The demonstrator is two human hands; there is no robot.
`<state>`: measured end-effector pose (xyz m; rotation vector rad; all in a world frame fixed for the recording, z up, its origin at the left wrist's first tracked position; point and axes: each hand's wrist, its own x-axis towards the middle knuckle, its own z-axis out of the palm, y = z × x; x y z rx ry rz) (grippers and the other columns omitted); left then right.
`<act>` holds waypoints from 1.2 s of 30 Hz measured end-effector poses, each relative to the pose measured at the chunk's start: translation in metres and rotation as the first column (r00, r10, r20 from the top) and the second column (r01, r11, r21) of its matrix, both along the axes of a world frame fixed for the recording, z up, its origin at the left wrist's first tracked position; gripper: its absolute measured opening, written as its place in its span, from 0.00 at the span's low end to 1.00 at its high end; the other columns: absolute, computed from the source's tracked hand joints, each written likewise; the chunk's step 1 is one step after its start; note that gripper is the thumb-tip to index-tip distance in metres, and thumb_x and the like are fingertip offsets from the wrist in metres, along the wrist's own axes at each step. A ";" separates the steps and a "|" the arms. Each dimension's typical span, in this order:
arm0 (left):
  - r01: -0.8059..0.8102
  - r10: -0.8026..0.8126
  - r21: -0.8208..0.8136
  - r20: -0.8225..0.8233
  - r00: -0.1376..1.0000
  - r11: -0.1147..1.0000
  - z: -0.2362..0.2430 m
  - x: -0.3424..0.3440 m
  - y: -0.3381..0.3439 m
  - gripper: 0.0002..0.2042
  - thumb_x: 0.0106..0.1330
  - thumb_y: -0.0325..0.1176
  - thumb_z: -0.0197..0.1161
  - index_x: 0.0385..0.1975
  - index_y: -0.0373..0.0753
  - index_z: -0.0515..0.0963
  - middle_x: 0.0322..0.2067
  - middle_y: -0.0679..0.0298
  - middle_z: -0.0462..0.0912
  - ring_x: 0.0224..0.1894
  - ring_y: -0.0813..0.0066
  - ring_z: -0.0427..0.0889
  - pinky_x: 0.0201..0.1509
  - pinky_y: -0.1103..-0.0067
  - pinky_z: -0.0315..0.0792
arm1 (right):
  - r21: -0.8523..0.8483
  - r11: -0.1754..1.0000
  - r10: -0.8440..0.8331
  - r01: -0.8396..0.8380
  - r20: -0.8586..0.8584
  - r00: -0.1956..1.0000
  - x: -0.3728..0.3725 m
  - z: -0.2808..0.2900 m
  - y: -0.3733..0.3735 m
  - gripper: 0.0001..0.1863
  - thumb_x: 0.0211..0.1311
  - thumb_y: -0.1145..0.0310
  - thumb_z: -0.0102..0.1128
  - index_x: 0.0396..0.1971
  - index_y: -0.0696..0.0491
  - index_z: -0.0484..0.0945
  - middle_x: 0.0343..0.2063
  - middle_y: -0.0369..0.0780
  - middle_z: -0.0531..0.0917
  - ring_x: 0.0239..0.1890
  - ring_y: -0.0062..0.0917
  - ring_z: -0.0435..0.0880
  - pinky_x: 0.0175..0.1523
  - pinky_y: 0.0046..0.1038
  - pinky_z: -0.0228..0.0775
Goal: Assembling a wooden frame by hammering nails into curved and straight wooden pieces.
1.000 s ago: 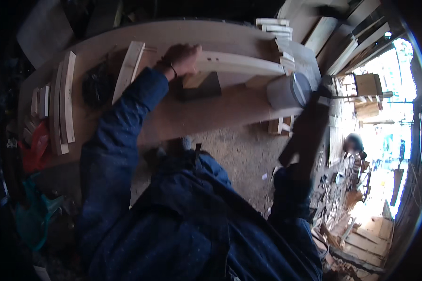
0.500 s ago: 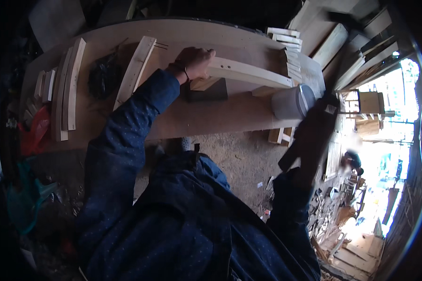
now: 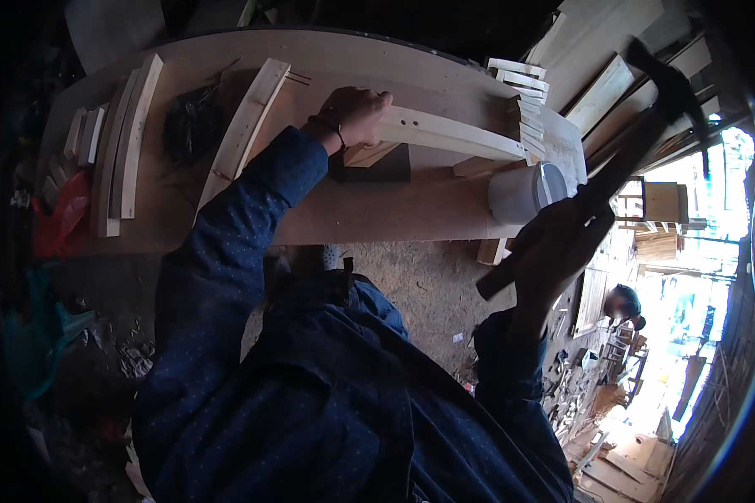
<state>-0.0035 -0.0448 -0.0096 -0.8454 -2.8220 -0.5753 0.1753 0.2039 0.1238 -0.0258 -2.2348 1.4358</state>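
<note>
My left hand (image 3: 354, 113) presses down on the left end of a curved pale wooden piece (image 3: 453, 134) that lies on the workbench (image 3: 377, 218). A small wooden block (image 3: 367, 154) and a dark block (image 3: 382, 168) sit just under that hand. My right hand (image 3: 558, 247) grips the handle of a hammer (image 3: 629, 138), raised at the right with its dark head up near the top right. Both arms wear dark blue sleeves.
A white cylindrical container (image 3: 524, 191) stands at the bench's right end. Several curved wood strips (image 3: 122, 142) and another slat (image 3: 245, 130) lie at the left, near a dark bundle (image 3: 191, 121). Short wood pieces (image 3: 524, 109) are stacked at the back right. Another person (image 3: 622, 303) is far off at the right.
My right hand has lifted the hammer higher, so its head now shows at the upper right. My left hand stays on the curved piece.
</note>
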 end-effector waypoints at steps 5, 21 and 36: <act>0.012 -0.012 -0.007 0.028 1.000 1.000 -0.004 0.018 0.004 0.24 0.42 0.39 0.76 0.38 0.38 0.74 0.32 0.53 0.84 0.38 0.52 0.85 0.44 0.61 0.79 | 0.572 0.739 0.014 -0.357 0.517 0.856 0.003 -0.062 -0.014 0.10 0.74 0.62 0.47 0.46 0.52 0.66 0.28 0.51 0.80 0.27 0.47 0.83 0.29 0.45 0.73; -0.143 0.142 -0.022 -0.044 0.989 0.989 -0.027 0.032 0.022 0.21 0.45 0.46 0.75 0.35 0.44 0.75 0.34 0.66 0.82 0.43 0.64 0.83 0.43 0.61 0.77 | -0.144 0.990 0.085 0.000 0.582 0.808 -0.003 -0.197 0.094 0.20 0.71 0.57 0.50 0.53 0.58 0.69 0.26 0.43 0.74 0.25 0.33 0.75 0.26 0.34 0.68; -0.677 0.710 0.521 0.177 0.681 0.519 -0.009 0.192 -0.085 0.26 0.47 0.34 0.78 0.48 0.34 0.78 0.39 0.53 0.83 0.43 0.59 0.84 0.48 0.68 0.76 | -0.292 0.937 0.341 -0.192 0.649 0.680 -0.086 -0.356 0.181 0.13 0.72 0.58 0.52 0.37 0.53 0.75 0.22 0.38 0.75 0.23 0.26 0.76 0.29 0.30 0.70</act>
